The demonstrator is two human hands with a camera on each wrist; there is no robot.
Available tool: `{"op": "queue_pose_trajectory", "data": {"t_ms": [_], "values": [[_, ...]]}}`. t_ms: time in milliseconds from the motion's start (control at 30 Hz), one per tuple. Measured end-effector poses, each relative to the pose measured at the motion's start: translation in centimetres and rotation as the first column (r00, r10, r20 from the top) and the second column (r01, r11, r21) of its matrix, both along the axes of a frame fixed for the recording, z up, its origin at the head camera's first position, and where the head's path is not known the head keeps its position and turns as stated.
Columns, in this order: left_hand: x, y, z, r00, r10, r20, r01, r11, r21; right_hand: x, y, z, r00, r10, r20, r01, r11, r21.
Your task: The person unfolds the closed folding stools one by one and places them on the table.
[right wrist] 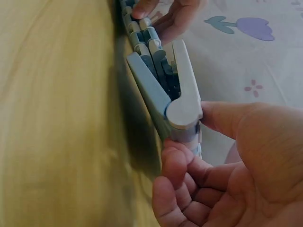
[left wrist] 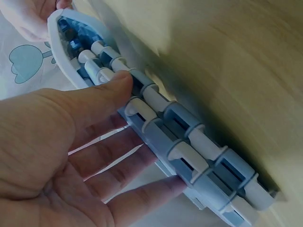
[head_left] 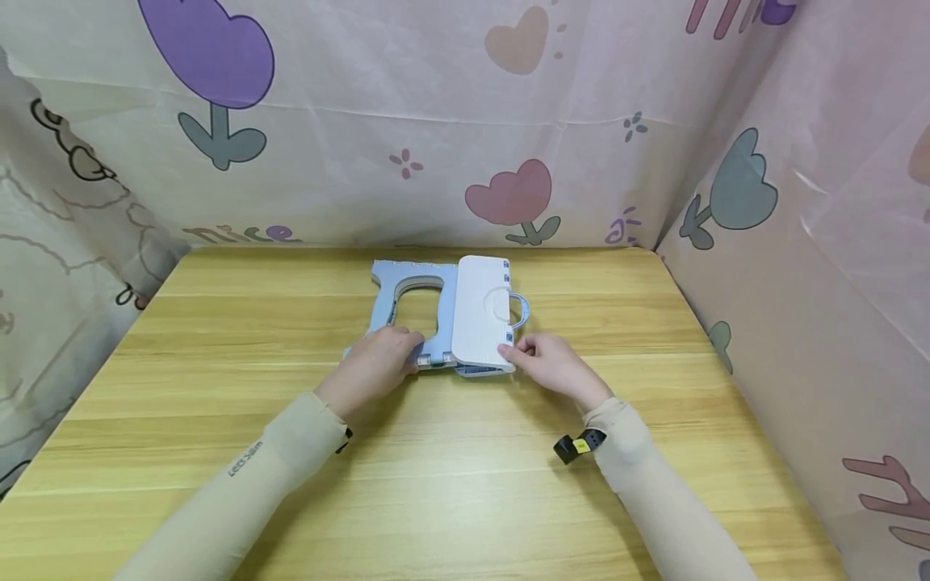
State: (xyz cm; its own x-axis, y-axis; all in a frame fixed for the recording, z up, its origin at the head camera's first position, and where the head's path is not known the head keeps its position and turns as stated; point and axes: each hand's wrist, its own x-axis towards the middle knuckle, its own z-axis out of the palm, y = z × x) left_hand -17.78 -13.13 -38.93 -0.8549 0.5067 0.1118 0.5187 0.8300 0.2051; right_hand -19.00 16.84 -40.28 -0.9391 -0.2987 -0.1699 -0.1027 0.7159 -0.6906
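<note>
A blue and white folding stool [head_left: 479, 315] lies on its side panels on the table, partly folded, with its white ribbed top panel facing up. My left hand [head_left: 376, 365] grips the near edge of the blue leg frame [head_left: 448, 311]. In the left wrist view, the thumb presses on the row of hinge knuckles [left wrist: 189, 158] while the fingers lie along the outer face. At the near right corner, my right hand [head_left: 552, 365] pinches the top panel between thumb and curled fingers. The right wrist view shows a narrow V-shaped gap between the white panel [right wrist: 189, 85] and a blue one [right wrist: 147, 80].
A blue carry handle [head_left: 525, 311] sticks out from the stool's right edge. The wood-grain table [head_left: 465, 468] extends around the stool, and printed curtains [head_left: 349, 177] hang behind it and at both sides.
</note>
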Motion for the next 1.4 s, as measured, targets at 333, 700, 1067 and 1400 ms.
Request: {"op": "queue_pose_trajectory", "data": {"t_ms": [333, 700, 1067, 1400], "values": [[0.1, -0.3, 0.8, 0.998, -0.053, 0.022, 0.051, 0.994, 0.094, 0.7, 0.5, 3.2, 0.995, -0.021, -0.098, 0.018, 0.999, -0.027], [0.3, -0.8, 0.8, 0.997, -0.073, 0.017, 0.065, 0.961, 0.268, 1.3, 0.2, 6.8, 0.973, -0.05, -0.225, 0.038, 0.998, -0.055], [0.6, -0.7, 0.6, 0.998, -0.065, -0.001, 0.062, 0.946, 0.319, 2.0, -0.1, 9.3, 0.946, -0.084, -0.313, 0.066, 0.996, -0.067], [1.0, -0.3, -0.3, 0.994, -0.108, -0.033, 0.112, 0.911, 0.398, 2.4, -0.4, 11.0, 0.915, -0.107, -0.39, 0.066, 0.991, -0.116]]}}
